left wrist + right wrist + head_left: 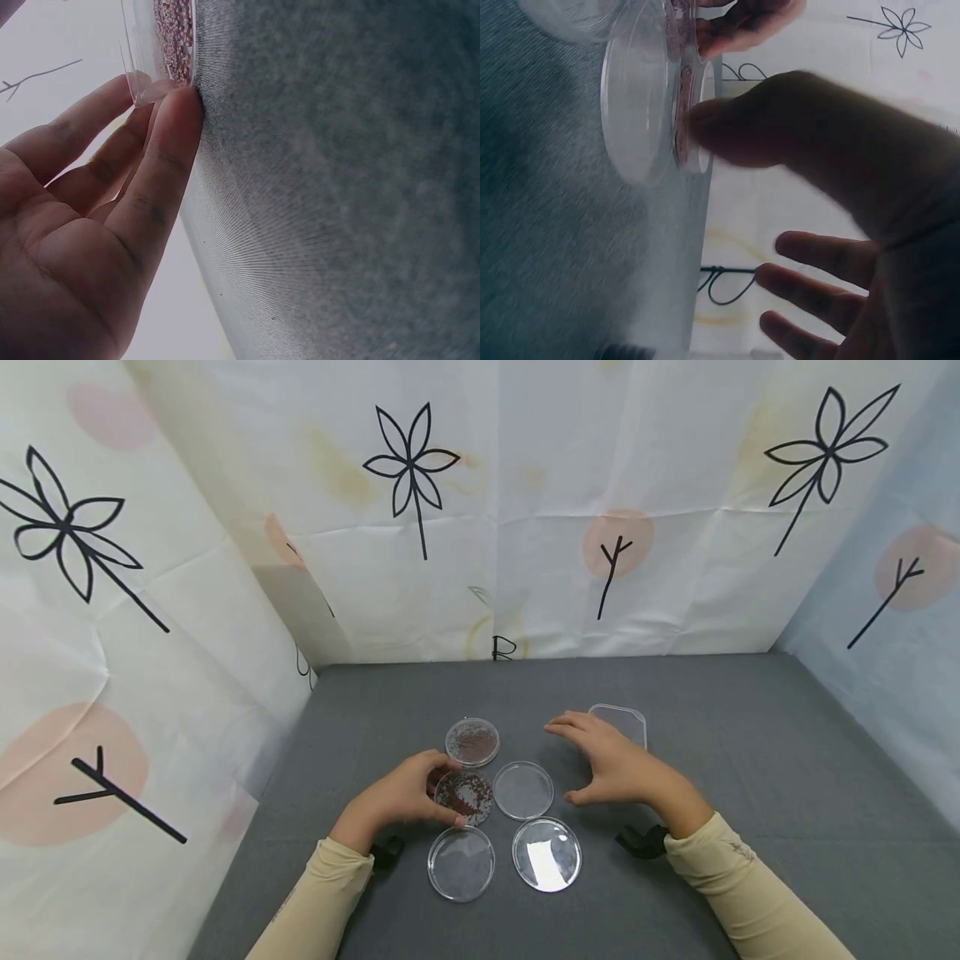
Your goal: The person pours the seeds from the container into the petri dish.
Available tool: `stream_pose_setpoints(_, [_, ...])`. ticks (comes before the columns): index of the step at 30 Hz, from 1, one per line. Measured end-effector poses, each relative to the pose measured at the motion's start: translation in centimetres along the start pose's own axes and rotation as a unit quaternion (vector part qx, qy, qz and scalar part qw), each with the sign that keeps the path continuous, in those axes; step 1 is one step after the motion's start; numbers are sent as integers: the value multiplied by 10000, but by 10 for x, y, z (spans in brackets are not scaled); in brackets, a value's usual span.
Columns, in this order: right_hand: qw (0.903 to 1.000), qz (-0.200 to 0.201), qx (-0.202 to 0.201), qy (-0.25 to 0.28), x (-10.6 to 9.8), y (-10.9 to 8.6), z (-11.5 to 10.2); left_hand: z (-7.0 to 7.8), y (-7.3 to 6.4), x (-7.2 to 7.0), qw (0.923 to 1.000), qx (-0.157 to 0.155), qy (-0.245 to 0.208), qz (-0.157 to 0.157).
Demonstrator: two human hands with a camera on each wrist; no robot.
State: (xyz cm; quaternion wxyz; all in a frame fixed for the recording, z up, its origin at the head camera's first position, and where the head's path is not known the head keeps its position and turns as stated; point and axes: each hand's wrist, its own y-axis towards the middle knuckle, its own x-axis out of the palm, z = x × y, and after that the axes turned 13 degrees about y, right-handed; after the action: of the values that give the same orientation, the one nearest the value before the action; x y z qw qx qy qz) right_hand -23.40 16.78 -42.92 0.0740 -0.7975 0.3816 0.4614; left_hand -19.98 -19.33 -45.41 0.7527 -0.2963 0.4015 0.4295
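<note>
So there are five round clear dishes on the grey mat (750, 752): two with reddish-brown grains and three empty, plus one clear rectangular lid (626, 720) at the far right, partly hidden behind the right hand (611, 764). The left hand (401, 795) pinches the near grain dish (465, 796) by its left rim, mid-cluster. The right hand hovers spread open, holding nothing, just right of the middle empty dish (522, 790).

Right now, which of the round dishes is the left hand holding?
The seed-filled dish in the middle row, gripped by the left hand; the farther seed dish and three empty dishes lie untouched.
</note>
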Motion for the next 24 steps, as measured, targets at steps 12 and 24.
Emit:
stream_pose_setpoints(12, [9961,-553,-187,-662,13,15,-27,-1,0,0,9999,-114,-73,35])
stream_pose_setpoints(24, [9940,-1091,44,-121,32,18,-24,0,-2,-3,9999,25,-116,91])
